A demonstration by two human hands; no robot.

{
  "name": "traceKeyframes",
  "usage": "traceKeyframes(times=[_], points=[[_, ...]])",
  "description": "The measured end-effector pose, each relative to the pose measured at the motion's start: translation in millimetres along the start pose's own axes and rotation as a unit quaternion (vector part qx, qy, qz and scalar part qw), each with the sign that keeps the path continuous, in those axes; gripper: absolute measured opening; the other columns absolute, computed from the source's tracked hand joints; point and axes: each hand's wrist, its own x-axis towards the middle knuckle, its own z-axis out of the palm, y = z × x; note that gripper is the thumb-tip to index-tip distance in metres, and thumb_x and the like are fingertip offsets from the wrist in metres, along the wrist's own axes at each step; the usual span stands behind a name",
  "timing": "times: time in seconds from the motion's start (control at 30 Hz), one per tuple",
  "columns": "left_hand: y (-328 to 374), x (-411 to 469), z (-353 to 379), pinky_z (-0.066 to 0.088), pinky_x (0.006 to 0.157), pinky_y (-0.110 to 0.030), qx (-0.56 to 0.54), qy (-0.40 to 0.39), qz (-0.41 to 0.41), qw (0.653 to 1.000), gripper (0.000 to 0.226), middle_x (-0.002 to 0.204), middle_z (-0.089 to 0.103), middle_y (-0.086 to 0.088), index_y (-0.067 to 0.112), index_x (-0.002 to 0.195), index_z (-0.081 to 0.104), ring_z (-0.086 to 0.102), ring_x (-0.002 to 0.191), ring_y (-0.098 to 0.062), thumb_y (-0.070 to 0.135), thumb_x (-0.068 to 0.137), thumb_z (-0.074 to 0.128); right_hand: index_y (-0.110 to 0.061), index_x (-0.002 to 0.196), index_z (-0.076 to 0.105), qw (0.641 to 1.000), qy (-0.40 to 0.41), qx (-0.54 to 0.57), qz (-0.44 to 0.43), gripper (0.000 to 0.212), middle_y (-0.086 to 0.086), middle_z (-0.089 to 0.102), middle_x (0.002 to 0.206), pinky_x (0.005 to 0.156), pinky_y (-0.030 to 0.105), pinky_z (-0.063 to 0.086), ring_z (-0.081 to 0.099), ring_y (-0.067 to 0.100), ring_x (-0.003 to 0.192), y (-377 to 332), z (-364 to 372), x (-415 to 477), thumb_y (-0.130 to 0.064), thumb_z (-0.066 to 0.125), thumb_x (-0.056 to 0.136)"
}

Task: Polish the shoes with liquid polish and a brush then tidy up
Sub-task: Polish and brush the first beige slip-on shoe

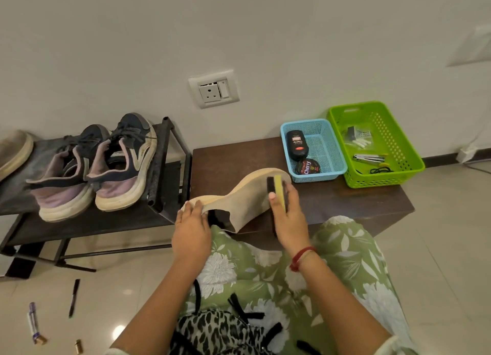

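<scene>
Brushing seems under way: the right hand (290,221) grips the brush (278,191) against the upturned shoe (247,195), which the left hand (191,223) holds by one end above the desk (233,163). The polish bottle (297,145) lies in the blue basket (318,177); tidying remains. The shoe's upper is hidden, so I cannot judge its shine

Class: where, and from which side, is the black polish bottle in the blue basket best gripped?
Probably from above, pinching across its mid-body: the polish bottle lies flat in the blue basket, whose walls block the sides.
</scene>
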Motion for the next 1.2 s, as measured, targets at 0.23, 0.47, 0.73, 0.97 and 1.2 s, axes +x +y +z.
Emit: traceKeyframes(times=[0.23,0.47,0.73,0.97,1.2], points=[[-5,-15,-4,0.025,0.114,-0.046,0.027,0.042,0.083,0.995,0.04,0.149,0.04,-0.007,0.015,0.139,0.048,0.024,0.142,-0.035,0.019,0.099,0.043,-0.051,0.147,0.007,0.905,-0.124,-0.359,-0.19,0.055,0.007,0.048,0.112,0.07,0.038,0.047,0.06,0.03,0.089,8,18,-16,-0.047,0.034,0.099],[-7,-18,-8,0.028,0.113,-0.046,0.029,0.023,0.063,0.997,0.041,0.151,0.036,-0.003,0.017,0.141,0.046,0.019,0.144,-0.035,0.023,0.101,0.04,-0.045,0.149,0.007,0.95,-0.039,-0.302,-0.069,0.054,0.009,0.043,0.121,0.073,0.037,0.047,0.059,0.032,0.09,7,13,-13,-0.049,0.028,0.099],[-7,-26,-11,0.033,0.11,-0.045,0.044,0.025,0.065,0.997,0.04,0.149,0.04,0.001,0.018,0.139,0.048,0.021,0.143,-0.033,0.023,0.101,0.04,-0.044,0.147,0.02,0.937,-0.025,-0.345,0.044,0.048,0.014,0.043,0.125,0.082,0.041,0.046,0.058,0.037,0.099,29,-4,8,-0.045,0.03,0.1],[-4,-28,-11,0.032,0.111,-0.044,0.029,0.025,0.059,0.998,0.04,0.148,0.041,0.001,0.018,0.139,0.049,0.02,0.144,-0.029,0.023,0.1,0.039,-0.044,0.149,0.009,0.907,-0.119,-0.325,-0.241,0.054,0.007,0.042,0.116,0.06,0.033,0.044,0.056,0.024,0.072,13,38,-31,-0.044,0.031,0.1],[-4,-27,-11,0.034,0.11,-0.044,0.029,0.025,0.064,0.997,0.04,0.148,0.04,0.004,0.02,0.139,0.049,0.022,0.144,-0.025,0.024,0.1,0.041,-0.044,0.149,0.012,0.948,-0.027,-0.314,-0.047,0.054,0.009,0.039,0.129,0.075,0.037,0.046,0.059,0.033,0.089,11,13,-4,-0.043,0.034,0.1]])
